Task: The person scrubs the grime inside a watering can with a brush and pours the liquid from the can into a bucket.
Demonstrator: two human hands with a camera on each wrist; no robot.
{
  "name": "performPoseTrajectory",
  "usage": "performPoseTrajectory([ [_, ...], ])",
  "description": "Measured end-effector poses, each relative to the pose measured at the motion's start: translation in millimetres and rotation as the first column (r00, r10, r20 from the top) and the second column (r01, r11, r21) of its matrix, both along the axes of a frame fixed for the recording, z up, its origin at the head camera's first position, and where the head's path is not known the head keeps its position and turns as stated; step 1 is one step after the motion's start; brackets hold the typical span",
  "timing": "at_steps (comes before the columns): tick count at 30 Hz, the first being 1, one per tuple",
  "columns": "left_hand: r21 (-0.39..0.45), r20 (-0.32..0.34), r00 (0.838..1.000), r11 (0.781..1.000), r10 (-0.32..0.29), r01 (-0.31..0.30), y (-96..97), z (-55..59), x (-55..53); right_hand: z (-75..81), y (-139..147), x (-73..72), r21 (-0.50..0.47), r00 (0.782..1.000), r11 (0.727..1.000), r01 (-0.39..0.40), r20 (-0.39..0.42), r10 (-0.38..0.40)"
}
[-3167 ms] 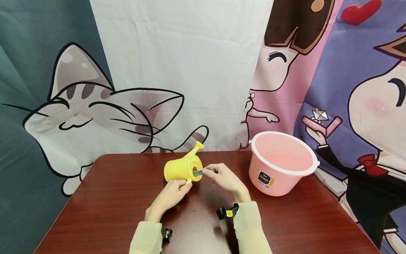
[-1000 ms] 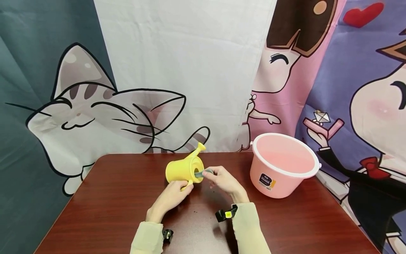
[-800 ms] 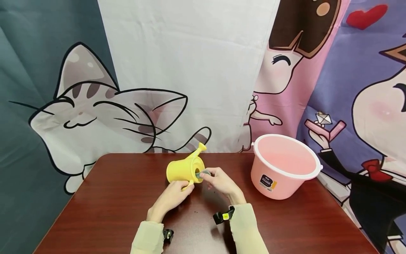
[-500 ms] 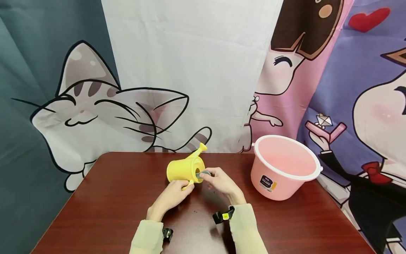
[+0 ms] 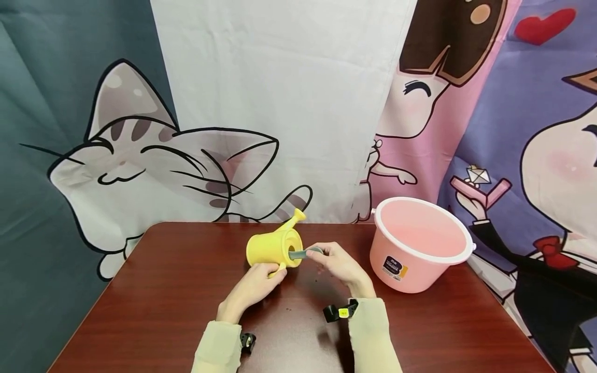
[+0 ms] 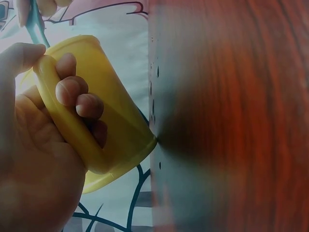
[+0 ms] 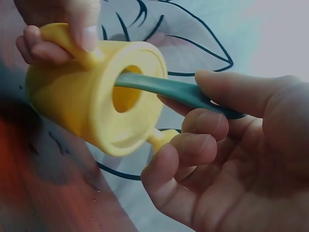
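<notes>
A yellow toy watering can (image 5: pixel 266 249) is tipped over, its round opening facing right and its spout pointing up and back. My left hand (image 5: pixel 254 286) grips the can's handle; in the left wrist view several fingers curl through the loop (image 6: pixel 67 118). The can's lower edge meets the tabletop there. Between thumb and fingers, my right hand (image 5: pixel 344 267) pinches a slim grey-green handle (image 7: pixel 169 89). Its far end goes through the hole in the can's top, so whatever is on that end is hidden inside.
A pink bucket (image 5: pixel 396 259) with a white rim stands on the right of the brown wooden table (image 5: pixel 163 300). Small dark specks, possibly drops, lie on the wood near the hands. A printed cartoon cloth (image 5: pixel 280 93) hangs behind the table's back edge.
My right hand went in toward the can, then drew back to the right, so more of the grey-green handle shows. The left hand keeps its grip, and the whole head view shifted slightly.
</notes>
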State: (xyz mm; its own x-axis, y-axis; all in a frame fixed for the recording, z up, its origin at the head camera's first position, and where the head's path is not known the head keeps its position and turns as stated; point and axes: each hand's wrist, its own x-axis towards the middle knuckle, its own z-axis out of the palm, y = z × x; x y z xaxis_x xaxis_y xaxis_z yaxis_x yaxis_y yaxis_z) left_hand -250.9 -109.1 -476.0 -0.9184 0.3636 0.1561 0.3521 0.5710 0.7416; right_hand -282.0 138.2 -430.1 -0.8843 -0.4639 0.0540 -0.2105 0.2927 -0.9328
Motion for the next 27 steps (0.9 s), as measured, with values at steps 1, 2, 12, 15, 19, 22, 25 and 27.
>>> performPoseTrajectory([
  [1,-0.001,0.002,1.000,1.000,0.000,0.000,0.2,0.0,-0.3,1.1,2,0.6,-0.002,1.000,1.000,0.004,0.001,-0.004],
  [2,0.000,0.000,1.000,1.000,-0.002,0.002,0.4,0.2,-0.3,1.7,3,1.0,-0.004,1.000,1.000,0.008,0.001,-0.008],
  [12,-0.006,-0.018,1.000,1.000,0.003,-0.003,1.9,1.9,0.8,-1.1,4,0.1,-0.013,1.000,1.000,0.005,0.001,-0.005],
  [15,-0.008,-0.027,1.000,1.000,0.003,-0.004,1.8,1.8,0.1,-2.7,-1,-0.4,-0.025,1.000,1.000,-0.002,0.013,0.002],
  [19,-0.004,-0.022,1.000,1.000,0.008,-0.008,1.6,1.3,-0.9,-6.8,-8,-2.0,-0.058,0.999,0.998,-0.010,0.033,0.012],
  [22,0.008,-0.014,1.000,1.000,0.007,-0.007,1.6,1.3,-0.8,-10.2,-14,-2.6,-0.071,0.999,0.997,-0.012,0.041,0.015],
  [25,0.012,-0.006,1.000,1.000,0.003,-0.003,2.0,0.9,-0.1,-12.6,-20,-2.0,-0.075,0.998,0.997,-0.020,0.054,0.024],
  [27,0.010,-0.002,1.000,1.000,0.005,-0.005,2.4,0.8,0.3,-13.7,-23,-1.5,-0.075,0.998,0.997,-0.019,0.053,0.023],
])
